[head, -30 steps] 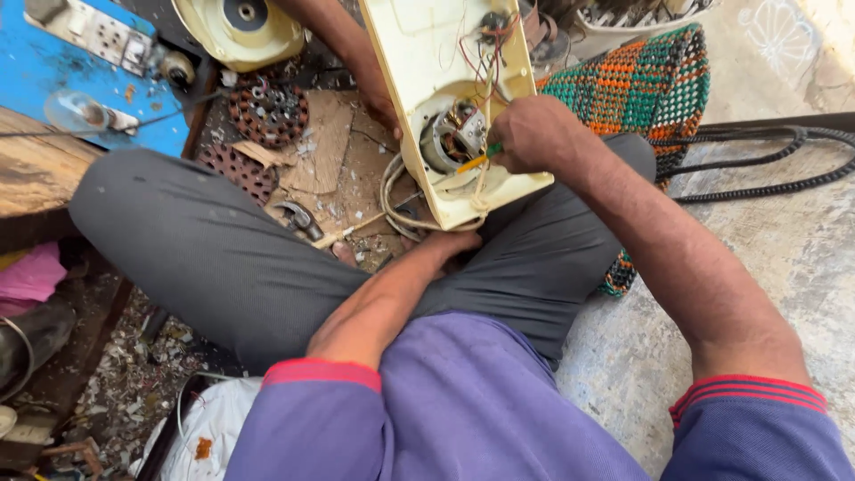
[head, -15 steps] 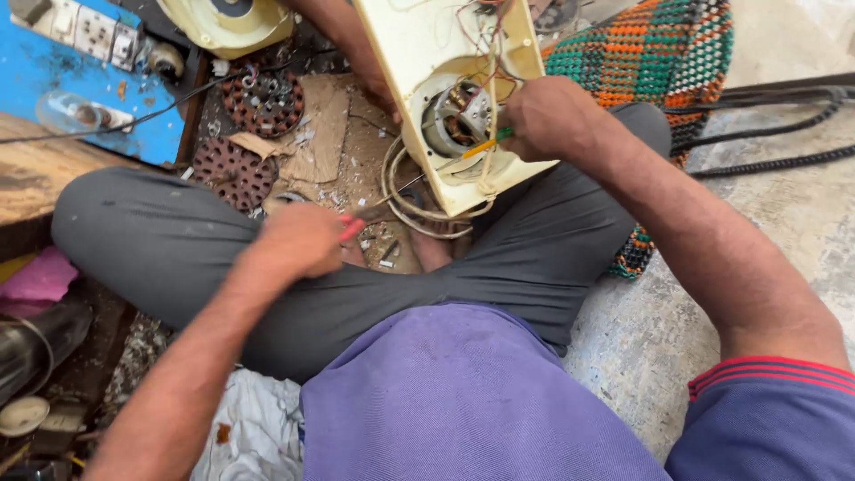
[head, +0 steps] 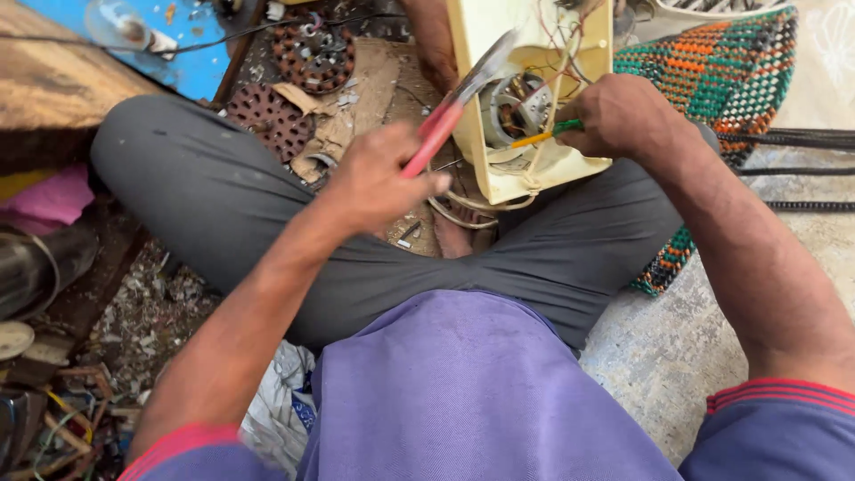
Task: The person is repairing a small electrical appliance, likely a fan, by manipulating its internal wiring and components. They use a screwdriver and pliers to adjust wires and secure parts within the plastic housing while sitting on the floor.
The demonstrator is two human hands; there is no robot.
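A cream plastic appliance housing (head: pixel 533 169) stands between my crossed legs, open side up, with a small motor (head: pixel 515 107) and loose wires inside. My left hand (head: pixel 378 183) grips red-handled pliers (head: pixel 450 111), whose metal jaws point up toward the housing's left rim. My right hand (head: pixel 619 116) rests on the housing's right side and holds a screwdriver with a yellow and green handle (head: pixel 543 135) aimed at the motor.
Two round perforated rusty discs (head: pixel 272 120) lie on cardboard ahead of my left knee. A blue board (head: pixel 191 49) and a wooden plank (head: pixel 53 98) sit at top left. A woven beaded mat (head: pixel 712 80) lies to the right, black cables (head: pixel 802 142) beyond it. Scrap litters the lower left.
My left hand rose from my lap, took up the red-handled pliers from the floor and brought them to the housing. My right hand stayed on the housing.
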